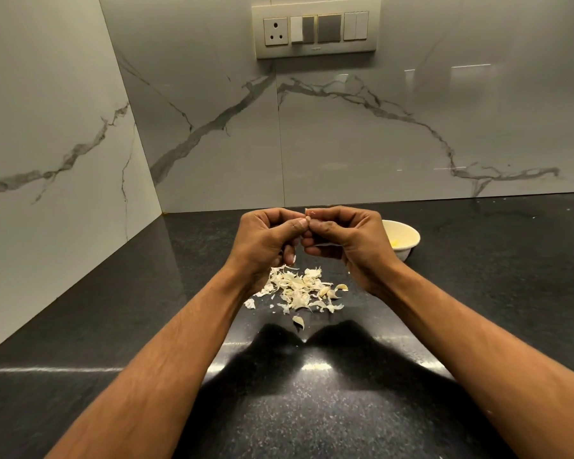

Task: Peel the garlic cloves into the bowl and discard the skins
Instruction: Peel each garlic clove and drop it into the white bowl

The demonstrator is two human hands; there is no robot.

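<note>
A small pale garlic clove (pixel 307 216), mostly hidden, is pinched between the fingertips of both hands above the speckled black polished-stone counter (pixel 113 326). The left hand (pixel 265 241) and the right hand (pixel 348 240) meet thumb to thumb, each with its grip curled tight on the clove. Below them lies a loose heap of thin, papery, cream-white curled garlic skins (pixel 299 291), with one curled piece lying apart nearer the person. A round, glossy cream ceramic bowl (pixel 406 240) sits just right of the right hand. Behind rises smooth grey-veined white marble wall tile (pixel 362 144).
</note>
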